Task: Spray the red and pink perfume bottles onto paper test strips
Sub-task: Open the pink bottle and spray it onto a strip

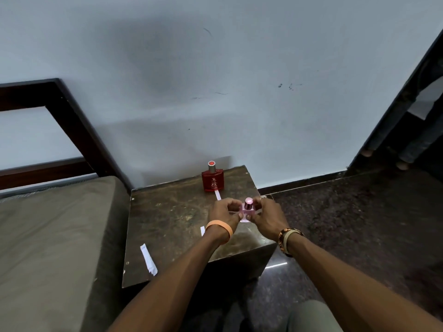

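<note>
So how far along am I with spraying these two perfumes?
Nothing looks finished: no strip shows a visible mark. In hand: left hand and right hand grip the pink bottle near the table edge. Left: the red bottle stands at the back, untouched, a paper strip lying before it.

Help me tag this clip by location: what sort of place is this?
Probably a home bedroom: a mattress on a dark wooden bed frame, and beside it a small worn table bearing a red perfume bottle, set against a plain wall.
</note>
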`<action>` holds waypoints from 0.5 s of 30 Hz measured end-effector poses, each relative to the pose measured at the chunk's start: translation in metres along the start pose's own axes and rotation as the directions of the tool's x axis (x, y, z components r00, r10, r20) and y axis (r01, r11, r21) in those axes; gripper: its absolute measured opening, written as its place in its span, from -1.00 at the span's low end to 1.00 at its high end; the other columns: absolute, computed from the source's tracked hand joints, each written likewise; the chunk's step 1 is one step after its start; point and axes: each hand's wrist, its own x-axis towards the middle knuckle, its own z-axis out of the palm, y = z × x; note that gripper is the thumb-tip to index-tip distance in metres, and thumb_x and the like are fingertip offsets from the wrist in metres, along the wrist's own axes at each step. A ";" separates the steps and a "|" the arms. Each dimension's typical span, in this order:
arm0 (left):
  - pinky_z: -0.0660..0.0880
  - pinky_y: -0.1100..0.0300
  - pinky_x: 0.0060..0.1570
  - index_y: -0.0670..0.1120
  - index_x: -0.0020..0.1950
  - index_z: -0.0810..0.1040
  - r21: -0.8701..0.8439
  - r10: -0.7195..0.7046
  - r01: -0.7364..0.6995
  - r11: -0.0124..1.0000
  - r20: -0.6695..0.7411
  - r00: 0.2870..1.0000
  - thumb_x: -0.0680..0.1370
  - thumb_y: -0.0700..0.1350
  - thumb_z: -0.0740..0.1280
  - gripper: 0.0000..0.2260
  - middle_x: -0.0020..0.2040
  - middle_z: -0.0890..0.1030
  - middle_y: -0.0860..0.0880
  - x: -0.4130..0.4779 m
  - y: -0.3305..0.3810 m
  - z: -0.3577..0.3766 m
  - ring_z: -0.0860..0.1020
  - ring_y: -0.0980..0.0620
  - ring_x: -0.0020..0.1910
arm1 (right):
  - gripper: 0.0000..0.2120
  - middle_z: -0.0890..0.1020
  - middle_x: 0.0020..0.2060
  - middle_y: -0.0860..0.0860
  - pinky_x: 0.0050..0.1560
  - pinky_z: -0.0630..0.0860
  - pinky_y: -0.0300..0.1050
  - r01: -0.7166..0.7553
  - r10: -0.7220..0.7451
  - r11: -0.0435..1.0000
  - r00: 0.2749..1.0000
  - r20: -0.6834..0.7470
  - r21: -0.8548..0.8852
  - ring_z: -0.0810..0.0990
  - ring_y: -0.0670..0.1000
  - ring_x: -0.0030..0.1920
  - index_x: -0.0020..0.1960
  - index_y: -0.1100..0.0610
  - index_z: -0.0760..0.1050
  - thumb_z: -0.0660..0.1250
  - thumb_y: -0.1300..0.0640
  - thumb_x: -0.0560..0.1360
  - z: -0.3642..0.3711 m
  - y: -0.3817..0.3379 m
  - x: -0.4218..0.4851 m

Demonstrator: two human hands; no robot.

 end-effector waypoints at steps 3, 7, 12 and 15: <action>0.59 0.08 0.05 -0.04 -0.01 0.66 -0.004 -0.032 0.032 0.999 -0.007 0.999 0.41 -0.23 0.48 -0.81 -0.08 0.69 0.04 -0.002 -0.009 0.011 0.63 0.09 -0.08 | -0.79 0.66 0.03 0.02 0.09 0.55 -0.01 -0.025 0.025 1.000 1.000 0.016 -0.013 0.61 0.04 0.04 0.14 0.10 0.60 0.43 0.16 0.50 0.007 0.012 0.000; 0.59 0.07 0.04 -0.04 -0.02 0.67 -0.020 -0.094 0.094 0.995 -0.007 0.996 0.41 -0.23 0.48 -0.81 -0.08 0.70 0.03 -0.004 -0.021 0.023 0.64 0.09 -0.08 | -0.80 0.66 0.01 0.00 0.01 0.55 -0.08 -0.048 0.048 0.999 0.999 0.011 0.003 0.61 0.02 0.01 0.11 0.10 0.61 0.44 0.11 0.49 0.016 0.027 -0.001; 0.59 0.04 0.04 -0.04 -0.02 0.67 -0.039 -0.140 0.140 0.989 0.011 0.990 0.40 -0.17 0.50 -0.83 -0.09 0.70 0.03 -0.005 -0.037 0.032 0.65 0.08 -0.08 | -0.83 0.65 -0.07 -0.05 -0.09 0.55 -0.13 -0.069 0.069 0.997 0.998 -0.006 0.021 0.60 -0.04 -0.06 0.03 0.07 0.62 0.48 0.06 0.46 0.030 0.037 -0.003; 0.59 0.02 0.05 -0.04 -0.01 0.67 -0.045 -0.171 0.172 0.984 0.033 0.985 0.40 -0.16 0.50 -0.81 -0.09 0.70 0.03 -0.006 -0.044 0.035 0.65 0.07 -0.08 | -0.84 0.64 -0.11 -0.09 -0.03 0.58 -0.07 -0.082 0.082 0.997 0.997 -0.006 0.013 0.60 -0.07 -0.08 -0.01 0.02 0.63 0.48 0.00 0.45 0.036 0.041 -0.004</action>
